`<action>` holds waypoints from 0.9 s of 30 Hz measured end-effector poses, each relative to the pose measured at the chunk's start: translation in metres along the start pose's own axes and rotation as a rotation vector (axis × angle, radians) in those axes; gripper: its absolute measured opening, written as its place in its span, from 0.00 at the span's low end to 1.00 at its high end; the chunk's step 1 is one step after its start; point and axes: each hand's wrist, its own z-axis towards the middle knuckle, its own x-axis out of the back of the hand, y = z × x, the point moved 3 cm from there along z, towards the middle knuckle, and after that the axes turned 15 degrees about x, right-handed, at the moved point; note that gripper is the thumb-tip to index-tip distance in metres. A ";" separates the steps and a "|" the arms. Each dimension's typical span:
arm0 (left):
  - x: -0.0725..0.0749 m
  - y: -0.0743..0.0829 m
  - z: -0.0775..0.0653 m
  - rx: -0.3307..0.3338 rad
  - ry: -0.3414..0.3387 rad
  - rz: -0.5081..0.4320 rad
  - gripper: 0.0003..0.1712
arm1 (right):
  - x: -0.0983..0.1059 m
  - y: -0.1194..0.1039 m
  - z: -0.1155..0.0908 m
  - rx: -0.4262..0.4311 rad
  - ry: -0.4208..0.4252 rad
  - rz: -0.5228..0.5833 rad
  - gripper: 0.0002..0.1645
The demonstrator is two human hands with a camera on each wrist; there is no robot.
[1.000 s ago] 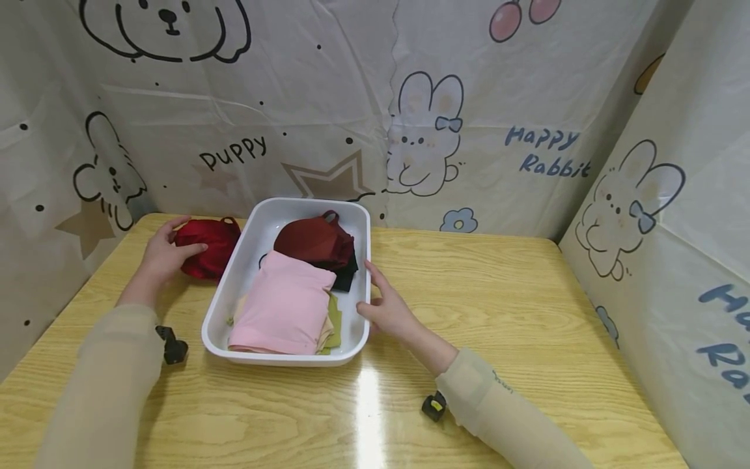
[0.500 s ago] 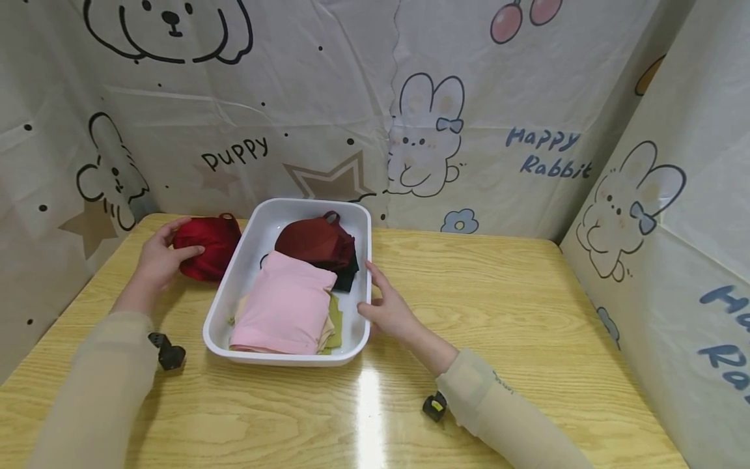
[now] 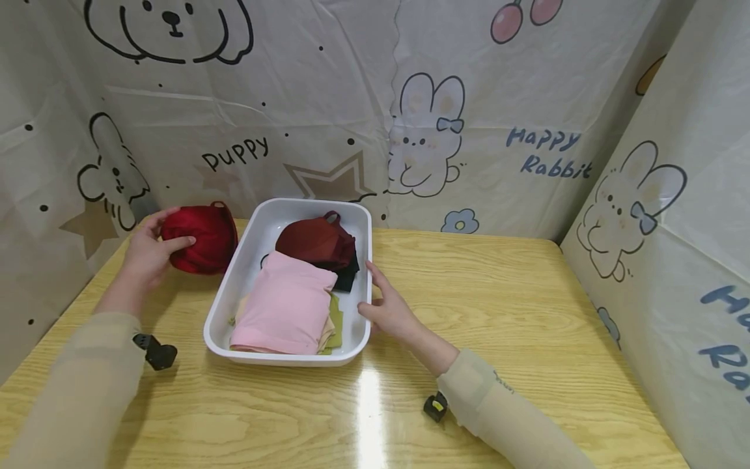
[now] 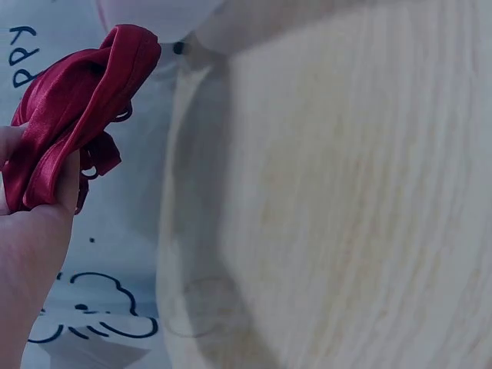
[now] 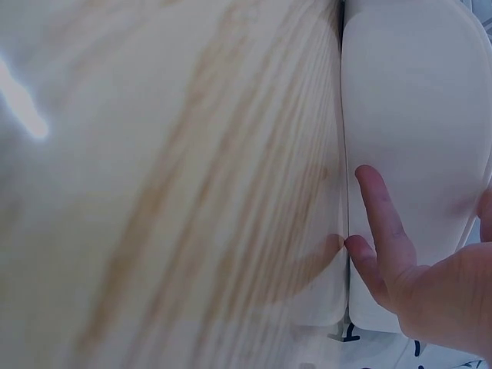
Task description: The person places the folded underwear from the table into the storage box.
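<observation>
My left hand [image 3: 143,254] pinches a folded red satin bra [image 3: 202,240], thumb on its near face, left of the white plastic bin [image 3: 213,309]. In the left wrist view the bra [image 4: 84,108] is raised above the tabletop, straps dangling. My right hand [image 3: 392,309] grips the bin's right wall, thumb over the rim. Its fingers lie along the outer wall in the right wrist view. Inside the bin are a brownish-red bra [image 3: 310,241] at the back and folded pink cloth [image 3: 287,303] in front. Black cloth [image 3: 347,280] and olive-green cloth [image 3: 335,326] show partly beneath them.
The bin stands on a wood-grain table [image 3: 498,326]. A patterned sheet [image 3: 328,85] hangs behind the table's back edge and along both sides. A black wrist device [image 3: 157,352] hangs below the left sleeve, another [image 3: 435,406] by the right sleeve.
My left hand has moved the red bra slightly left and up, away from the bin. The right hand and the bin stay where they were.
</observation>
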 end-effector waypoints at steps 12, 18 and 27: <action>-0.004 0.025 -0.008 -0.041 -0.032 -0.159 0.37 | 0.003 -0.004 -0.001 -0.026 -0.019 -0.012 0.53; -0.009 0.038 -0.015 -0.030 -0.056 -0.189 0.39 | 0.002 -0.030 -0.008 -0.027 -0.030 -0.024 0.51; -0.025 0.060 -0.026 -0.041 -0.113 -0.291 0.35 | 0.001 -0.032 -0.008 -0.019 -0.034 -0.022 0.51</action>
